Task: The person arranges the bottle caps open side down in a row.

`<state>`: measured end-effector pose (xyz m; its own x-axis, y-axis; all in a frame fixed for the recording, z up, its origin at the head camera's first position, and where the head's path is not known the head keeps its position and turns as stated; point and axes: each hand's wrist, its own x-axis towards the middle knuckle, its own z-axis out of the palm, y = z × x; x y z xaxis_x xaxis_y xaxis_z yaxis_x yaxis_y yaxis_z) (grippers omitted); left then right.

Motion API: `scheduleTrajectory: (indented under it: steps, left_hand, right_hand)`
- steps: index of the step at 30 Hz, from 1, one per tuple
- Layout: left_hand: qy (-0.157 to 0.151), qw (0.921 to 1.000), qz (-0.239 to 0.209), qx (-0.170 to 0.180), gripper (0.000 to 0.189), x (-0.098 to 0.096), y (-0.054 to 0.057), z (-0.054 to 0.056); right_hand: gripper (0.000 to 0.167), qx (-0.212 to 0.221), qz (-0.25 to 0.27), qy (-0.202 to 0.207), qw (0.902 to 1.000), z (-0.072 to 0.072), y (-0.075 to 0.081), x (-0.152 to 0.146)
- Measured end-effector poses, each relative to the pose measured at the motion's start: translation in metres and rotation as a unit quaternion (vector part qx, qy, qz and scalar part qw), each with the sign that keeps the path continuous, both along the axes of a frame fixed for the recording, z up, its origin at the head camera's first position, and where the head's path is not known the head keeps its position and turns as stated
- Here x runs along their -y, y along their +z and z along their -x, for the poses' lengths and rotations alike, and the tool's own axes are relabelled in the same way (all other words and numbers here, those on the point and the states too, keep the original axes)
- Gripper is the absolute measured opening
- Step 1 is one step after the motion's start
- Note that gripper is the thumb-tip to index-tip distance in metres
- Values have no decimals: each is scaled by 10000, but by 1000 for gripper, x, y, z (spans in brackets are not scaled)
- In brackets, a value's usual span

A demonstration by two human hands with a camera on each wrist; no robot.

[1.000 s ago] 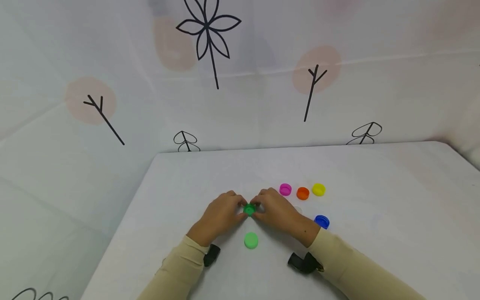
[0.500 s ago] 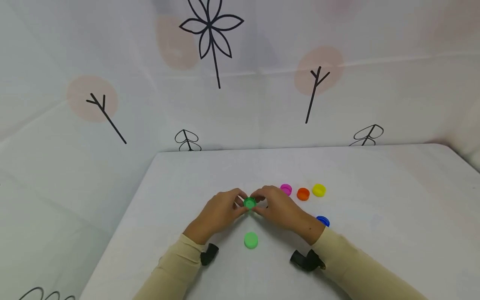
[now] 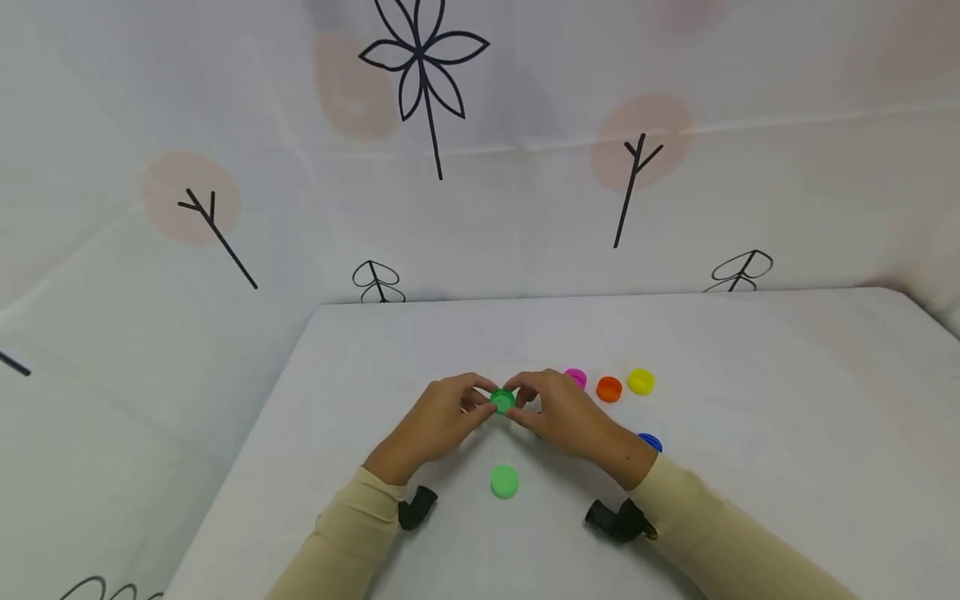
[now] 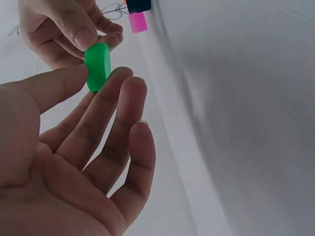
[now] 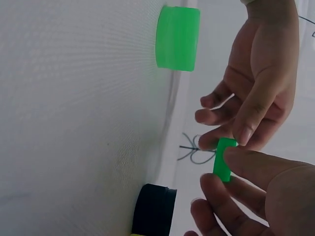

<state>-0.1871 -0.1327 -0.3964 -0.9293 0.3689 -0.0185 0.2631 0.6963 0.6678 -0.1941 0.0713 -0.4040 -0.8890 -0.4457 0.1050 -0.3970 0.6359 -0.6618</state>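
A green bottle cap (image 3: 502, 401) is held up between both hands, its hollow side facing the head camera. My left hand (image 3: 442, 419) pinches one side of it with thumb and index finger; the other fingers are loosely bent in the left wrist view. From the opposite side my right hand (image 3: 567, 419) grips the cap (image 5: 224, 160) with thumb and fingertips. The right wrist view shows it raised off the table. Below the hands, nearer the body, a light green cap (image 3: 505, 482) lies on the white table (image 3: 420, 550).
Beyond the right hand are a pink cap (image 3: 576, 378), partly covered by that hand, an orange cap (image 3: 609, 388) and a yellow cap (image 3: 641, 382). A blue cap (image 3: 651, 442) sits half hidden behind the right wrist. A patterned cloth backdrop (image 3: 517, 225) rises behind the table.
Both hands have lifted the green cap and shifted it slightly away from the body. The right hand now covers part of the pink cap. The caps on the table stay put.
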Motion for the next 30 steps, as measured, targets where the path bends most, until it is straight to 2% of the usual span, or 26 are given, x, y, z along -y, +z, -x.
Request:
scheduleTrajectory:
  steps: [7,13,18,30]
  left_hand:
    - [217,9992,-289,-174,28,0,2,2]
    - [363,9975,-215,-559,27,-1,5,0]
    - [338,9959,-122,-826,22,-2,5,0]
    - [266,9955,165,-891,17,-3,5,-2]
  right_hand:
    - [35,187,315,-79,9993,0,1,0]
    - [26,554,641,-176,9962,2,2,-1]
    - [20,705,891,-190,9933,2,5,-3]
    - [16,941,1192,-199,9882,4,1,-2]
